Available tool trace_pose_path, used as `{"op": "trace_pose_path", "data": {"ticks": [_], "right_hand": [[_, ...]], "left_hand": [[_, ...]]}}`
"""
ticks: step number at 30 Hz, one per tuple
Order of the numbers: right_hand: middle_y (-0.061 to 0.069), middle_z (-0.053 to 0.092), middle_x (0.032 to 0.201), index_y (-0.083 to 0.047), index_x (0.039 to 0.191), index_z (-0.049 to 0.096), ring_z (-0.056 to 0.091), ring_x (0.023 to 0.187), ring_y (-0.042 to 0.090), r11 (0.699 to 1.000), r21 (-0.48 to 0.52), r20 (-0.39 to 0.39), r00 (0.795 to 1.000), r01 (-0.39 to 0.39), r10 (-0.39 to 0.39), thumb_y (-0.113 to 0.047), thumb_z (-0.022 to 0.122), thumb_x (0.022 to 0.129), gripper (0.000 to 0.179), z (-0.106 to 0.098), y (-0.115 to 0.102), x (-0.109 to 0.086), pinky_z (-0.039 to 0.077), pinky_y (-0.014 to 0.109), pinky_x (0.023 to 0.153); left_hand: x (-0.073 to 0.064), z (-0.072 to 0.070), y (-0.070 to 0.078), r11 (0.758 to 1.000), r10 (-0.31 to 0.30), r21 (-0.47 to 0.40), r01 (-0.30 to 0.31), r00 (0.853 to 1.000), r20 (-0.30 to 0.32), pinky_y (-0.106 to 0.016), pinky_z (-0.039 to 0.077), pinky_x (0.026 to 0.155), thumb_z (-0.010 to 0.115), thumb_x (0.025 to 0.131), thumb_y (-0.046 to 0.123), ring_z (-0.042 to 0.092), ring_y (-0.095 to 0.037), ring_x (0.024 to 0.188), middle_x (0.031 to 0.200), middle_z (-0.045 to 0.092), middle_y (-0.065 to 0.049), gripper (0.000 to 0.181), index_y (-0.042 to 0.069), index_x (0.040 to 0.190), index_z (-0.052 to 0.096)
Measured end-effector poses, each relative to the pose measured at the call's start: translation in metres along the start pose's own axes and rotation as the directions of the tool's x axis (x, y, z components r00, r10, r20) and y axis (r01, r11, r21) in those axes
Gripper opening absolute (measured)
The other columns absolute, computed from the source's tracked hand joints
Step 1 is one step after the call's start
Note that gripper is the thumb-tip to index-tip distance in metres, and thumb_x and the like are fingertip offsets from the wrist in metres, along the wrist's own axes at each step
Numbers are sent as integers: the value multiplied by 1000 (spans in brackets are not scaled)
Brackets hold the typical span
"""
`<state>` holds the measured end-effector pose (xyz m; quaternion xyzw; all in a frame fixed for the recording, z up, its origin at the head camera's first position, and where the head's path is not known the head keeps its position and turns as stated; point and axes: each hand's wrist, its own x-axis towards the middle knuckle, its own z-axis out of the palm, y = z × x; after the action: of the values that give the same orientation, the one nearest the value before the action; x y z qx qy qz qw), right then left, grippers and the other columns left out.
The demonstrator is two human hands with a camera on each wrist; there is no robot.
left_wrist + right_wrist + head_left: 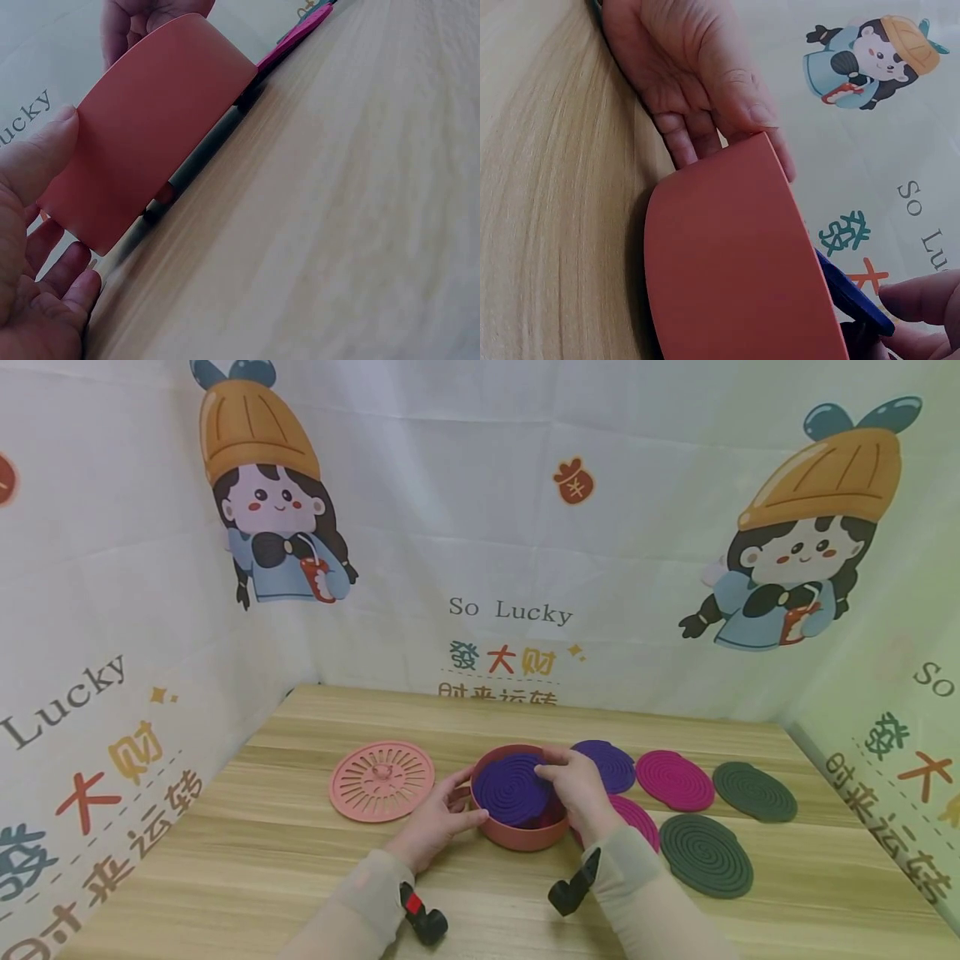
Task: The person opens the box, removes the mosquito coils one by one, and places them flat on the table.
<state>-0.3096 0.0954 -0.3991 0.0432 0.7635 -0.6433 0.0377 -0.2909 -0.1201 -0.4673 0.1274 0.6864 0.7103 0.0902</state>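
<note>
A round, coral-red box [521,838] stands on the table in the head view. My left hand [435,825] holds it at the left side, thumb near the rim and fingers against the wall; the left wrist view shows the thumb [45,154] on the box's side. Tilted inside the box is a dark blue spiral coaster [512,787], its right edge pinched by my right hand [583,792]. From the right wrist view, this coaster [853,294] slants up past the rim. Below it a strip of dark magenta shows inside the box, the rest being hidden.
Left of the box lies a pink slotted lid [356,797] with a small knob. To the right are another blue coaster [611,767], two magenta coasters, one farther back [675,781] and one partly behind the right wrist [637,824], and two dark green ones [753,791]. Printed cloth walls surround the table.
</note>
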Motion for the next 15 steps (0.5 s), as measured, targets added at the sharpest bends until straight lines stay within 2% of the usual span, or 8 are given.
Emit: {"op": "trace_pose_path", "data": {"ticks": [8, 15], "right_hand": [[24, 45, 141, 6, 129, 56, 37, 133, 37, 1000, 22, 18, 1000, -3, 3, -1, 58, 91, 38, -1, 0, 1, 29, 49, 112], [24, 43, 141, 8, 129, 55, 39, 131, 36, 995, 99, 38, 999, -8, 4, 1, 55, 91, 39, -1, 1, 2, 29, 49, 112]], "left_hand": [[0, -1, -1, 1000, -1, 8, 1, 1000, 3, -40, 44, 102, 72, 86, 10, 37, -37, 135, 146, 38, -21, 77, 9, 151, 29], [0, -1, -2, 1000, 2, 19, -2, 1000, 14, -41, 42, 103, 73, 86, 13, 35, -38, 136, 147, 37, -21, 80, 8, 151, 27]]}}
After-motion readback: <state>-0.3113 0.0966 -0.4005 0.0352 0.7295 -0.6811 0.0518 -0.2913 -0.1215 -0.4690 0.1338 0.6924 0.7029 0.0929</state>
